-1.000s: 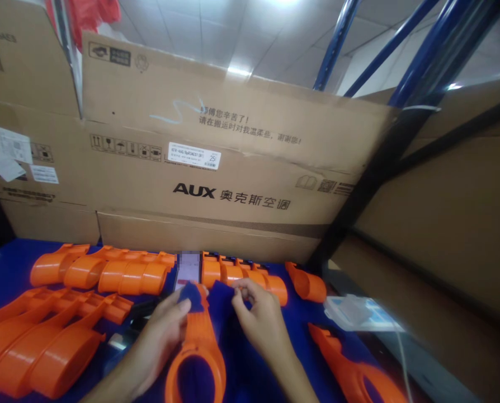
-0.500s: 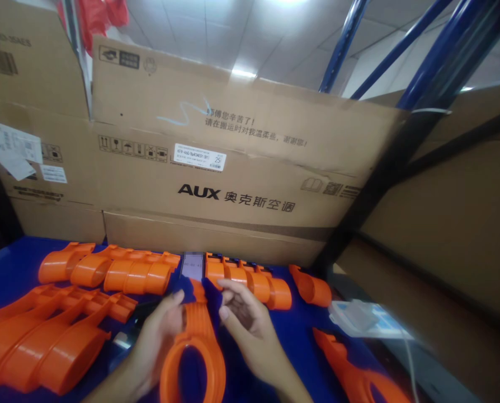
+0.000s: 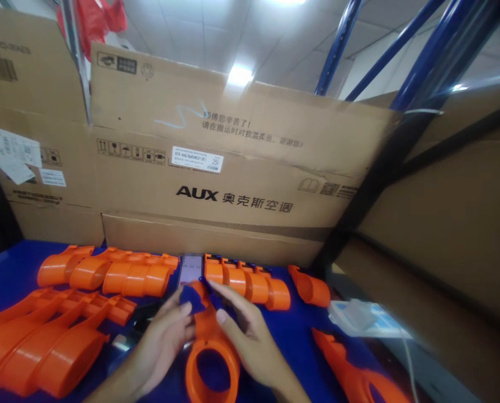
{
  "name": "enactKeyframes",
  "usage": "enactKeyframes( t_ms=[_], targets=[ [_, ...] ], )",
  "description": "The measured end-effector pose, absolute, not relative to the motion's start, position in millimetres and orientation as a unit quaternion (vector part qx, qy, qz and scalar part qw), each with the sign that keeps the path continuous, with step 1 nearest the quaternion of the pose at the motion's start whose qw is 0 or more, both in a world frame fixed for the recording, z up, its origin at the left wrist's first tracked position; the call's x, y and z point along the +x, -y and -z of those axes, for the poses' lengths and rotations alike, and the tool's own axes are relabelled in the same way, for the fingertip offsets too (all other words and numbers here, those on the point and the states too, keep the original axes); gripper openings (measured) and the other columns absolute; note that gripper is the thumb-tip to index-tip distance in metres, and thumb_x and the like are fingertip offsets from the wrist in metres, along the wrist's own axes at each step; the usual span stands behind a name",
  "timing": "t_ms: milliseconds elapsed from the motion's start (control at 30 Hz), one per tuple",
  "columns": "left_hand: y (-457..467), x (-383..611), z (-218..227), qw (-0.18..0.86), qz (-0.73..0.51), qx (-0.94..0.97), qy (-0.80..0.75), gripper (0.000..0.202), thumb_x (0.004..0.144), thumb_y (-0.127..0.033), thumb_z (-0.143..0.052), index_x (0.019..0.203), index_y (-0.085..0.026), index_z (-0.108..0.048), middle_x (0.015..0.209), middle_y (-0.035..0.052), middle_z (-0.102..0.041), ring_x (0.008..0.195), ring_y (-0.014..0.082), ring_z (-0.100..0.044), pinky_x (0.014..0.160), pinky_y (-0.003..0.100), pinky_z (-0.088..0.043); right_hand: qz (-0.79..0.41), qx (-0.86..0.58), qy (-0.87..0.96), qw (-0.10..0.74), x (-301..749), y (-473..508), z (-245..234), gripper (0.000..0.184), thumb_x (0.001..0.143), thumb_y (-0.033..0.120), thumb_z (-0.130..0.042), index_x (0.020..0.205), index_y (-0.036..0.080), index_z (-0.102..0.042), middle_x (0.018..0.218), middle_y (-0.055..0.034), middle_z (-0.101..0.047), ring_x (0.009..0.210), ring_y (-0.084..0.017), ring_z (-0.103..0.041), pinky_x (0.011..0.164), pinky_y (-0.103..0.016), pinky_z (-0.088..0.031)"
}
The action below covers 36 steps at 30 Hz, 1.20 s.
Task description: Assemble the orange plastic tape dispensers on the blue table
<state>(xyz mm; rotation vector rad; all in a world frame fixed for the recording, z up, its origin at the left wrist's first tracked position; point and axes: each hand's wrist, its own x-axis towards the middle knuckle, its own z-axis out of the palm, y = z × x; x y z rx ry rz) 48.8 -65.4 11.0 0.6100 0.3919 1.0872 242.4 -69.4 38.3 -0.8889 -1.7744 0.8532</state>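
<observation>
Orange moulded-plastic ring-ended handle part (image 3: 210, 350) low centre on blue tabletop (image 3: 292, 341), small dark-blue insert (image 3: 192, 298) at neck. Left hand (image 3: 161, 341) and right hand (image 3: 245, 341) both pinch neck. Judged light, rigid, smooth; best held at ribbed neck.

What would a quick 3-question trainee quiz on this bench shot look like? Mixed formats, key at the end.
1. True or false: both hands touch the orange ring-ended plastic part.
2. Multiple choice: the small dark blue piece sits at which end of that part? A) the ring end B) the narrow end away from the person C) lying apart on the table
3. Fill in: the large cardboard box behind the bench is printed with the brand ____.

Key:
1. True: the left hand and right hand flank its neck.
2. B
3. AUX
</observation>
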Motion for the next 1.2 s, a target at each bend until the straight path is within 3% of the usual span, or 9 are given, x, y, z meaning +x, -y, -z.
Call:
enactKeyframes(
  t_ms=[133,333,733,1067,1200],
  targets=[
    [64,49,-4,0.731,-0.557,0.327,-0.219,0.050,0.079,-0.022,-0.074,0.128,-0.025,-0.063,0.132,0.0106,-0.067,0.120,0.0347,-0.063,0.102,0.051,-0.048,-0.301,-0.350,0.729,0.506,251,68,-44,0.034,0.094,0.029,-0.064,0.128,0.033,-0.067,0.131,-0.0058,-0.067,0.127,-0.027,-0.057,0.112,-0.051,-0.041],
    [65,51,-4,0.655,-0.603,0.327,-0.317,0.057,0.068,-0.020,-0.084,0.122,-0.026,-0.064,0.139,0.0064,-0.063,0.135,0.0311,-0.051,0.107,0.040,-0.044,-0.277,-0.341,0.750,0.495,257,66,-48,0.038,0.091,0.029,-0.069,0.128,0.033,-0.068,0.133,-0.0086,-0.064,0.126,-0.030,-0.058,0.109,-0.053,-0.042],
    [65,50,-10,0.635,-0.595,0.399,-0.289,0.063,0.069,-0.021,-0.085,0.127,-0.023,-0.063,0.124,0.0100,-0.070,0.118,0.0301,-0.063,0.092,0.033,-0.054,-0.258,-0.347,0.766,0.475,256,65,-45,0.038,0.090,0.026,-0.069,0.128,0.033,-0.067,0.130,-0.0081,-0.064,0.124,-0.028,-0.058,0.109,-0.050,-0.043],
    [62,45,-7,0.628,-0.594,0.429,-0.262,0.064,0.071,-0.019,-0.085,0.130,-0.027,-0.062,0.128,0.0091,-0.070,0.112,0.0290,-0.068,0.089,0.031,-0.057,-0.254,-0.346,0.772,0.469,257,66,-49,0.043,0.089,0.027,-0.070,0.131,0.032,-0.063,0.133,-0.0075,-0.063,0.127,-0.028,-0.057,0.110,-0.048,-0.043],
    [60,43,-6,0.621,-0.591,0.448,-0.255,0.066,0.070,-0.020,-0.085,0.131,-0.026,-0.062,0.133,0.0101,-0.067,0.118,0.0323,-0.065,0.093,0.035,-0.056,-0.231,-0.370,0.773,0.461,260,67,-42,0.061,0.088,0.032,-0.071,0.144,0.028,-0.049,0.141,-0.0114,-0.059,0.129,-0.030,-0.056,0.110,-0.050,-0.043]
  ],
)
